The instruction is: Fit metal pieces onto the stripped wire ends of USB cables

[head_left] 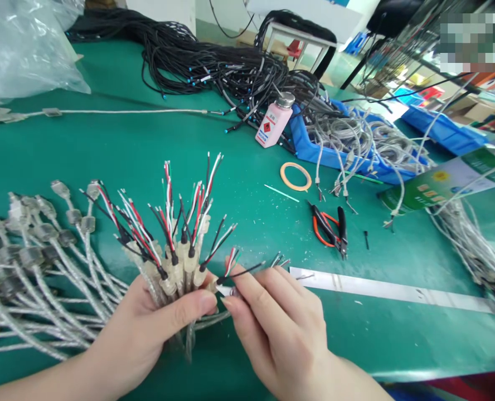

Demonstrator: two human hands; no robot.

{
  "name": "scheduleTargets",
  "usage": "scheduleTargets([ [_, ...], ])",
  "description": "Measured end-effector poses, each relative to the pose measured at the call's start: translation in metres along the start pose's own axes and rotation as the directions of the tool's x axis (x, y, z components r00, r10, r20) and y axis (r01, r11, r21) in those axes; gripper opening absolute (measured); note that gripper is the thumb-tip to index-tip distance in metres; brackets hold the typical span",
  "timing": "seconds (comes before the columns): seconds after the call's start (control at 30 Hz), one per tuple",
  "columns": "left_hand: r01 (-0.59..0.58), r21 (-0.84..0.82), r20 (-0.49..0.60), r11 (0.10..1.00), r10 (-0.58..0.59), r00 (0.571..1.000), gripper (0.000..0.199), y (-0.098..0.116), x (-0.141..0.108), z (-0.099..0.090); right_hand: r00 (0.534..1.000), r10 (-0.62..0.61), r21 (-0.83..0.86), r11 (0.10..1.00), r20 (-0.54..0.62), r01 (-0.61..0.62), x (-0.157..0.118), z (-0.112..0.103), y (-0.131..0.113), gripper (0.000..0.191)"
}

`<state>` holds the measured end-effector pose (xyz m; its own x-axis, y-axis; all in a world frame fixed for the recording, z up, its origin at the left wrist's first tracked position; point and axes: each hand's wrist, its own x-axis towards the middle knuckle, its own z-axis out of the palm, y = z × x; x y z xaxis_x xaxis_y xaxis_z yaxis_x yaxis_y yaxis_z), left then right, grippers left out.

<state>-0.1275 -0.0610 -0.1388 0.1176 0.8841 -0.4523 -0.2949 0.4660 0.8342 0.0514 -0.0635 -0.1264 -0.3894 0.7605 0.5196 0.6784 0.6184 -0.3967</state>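
My left hand (159,323) is wrapped round a bundle of grey cables (180,273) with pale moulded connectors. Thin red, white, black and green wires (170,223) fan upward from their ends. To the right of the bundle, my right hand (281,328) pinches a small pale, shiny piece (227,291) between thumb and forefinger, beside one cable's end; its kind cannot be made out. Several bare wire tips (280,260) poke up behind the right fingers. More braided cables (51,267) with clear connectors lie left of my left hand.
Side cutters (329,228), a tape roll (296,177) and a pink dispenser bottle (275,122) stand or lie on the green mat (126,139). Behind are black cables (214,61) and a blue bin (314,150) of coiled cables. A white strip (389,289) lies right; plastic bag (25,50) back left.
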Motion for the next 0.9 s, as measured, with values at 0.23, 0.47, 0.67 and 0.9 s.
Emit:
scheduleTargets([
  [0.23, 0.041, -0.03, -0.004, 0.999, -0.041, 0.999, 0.016, 0.0025, -0.0002, 0.0002, 1.0, -0.003, -0.019, 1.0, -0.009, 0.003, -0.0005, -0.0011, 0.0001, 0.022],
  [0.47, 0.008, -0.071, 0.019, 0.997, -0.007, 1.0, 0.012, 0.0042, -0.0001, 0.0015, 1.0, 0.019, 0.054, 0.998, 0.011, -0.02, 0.0001, -0.0016, 0.0006, 0.026],
  [0.67, -0.055, -0.056, 0.072, 0.997, 0.059, 0.996, 0.012, -0.0016, 0.0029, -0.0021, 0.997, 0.038, 0.109, 0.993, 0.06, -0.044, 0.0015, -0.0032, 0.0006, 0.026],
  [0.9, -0.056, -0.065, 0.075, 0.996, 0.061, 0.995, 0.011, -0.0023, 0.0032, -0.0035, 0.997, 0.032, 0.113, 0.993, 0.064, -0.039, 0.002, -0.004, 0.0016, 0.024],
])
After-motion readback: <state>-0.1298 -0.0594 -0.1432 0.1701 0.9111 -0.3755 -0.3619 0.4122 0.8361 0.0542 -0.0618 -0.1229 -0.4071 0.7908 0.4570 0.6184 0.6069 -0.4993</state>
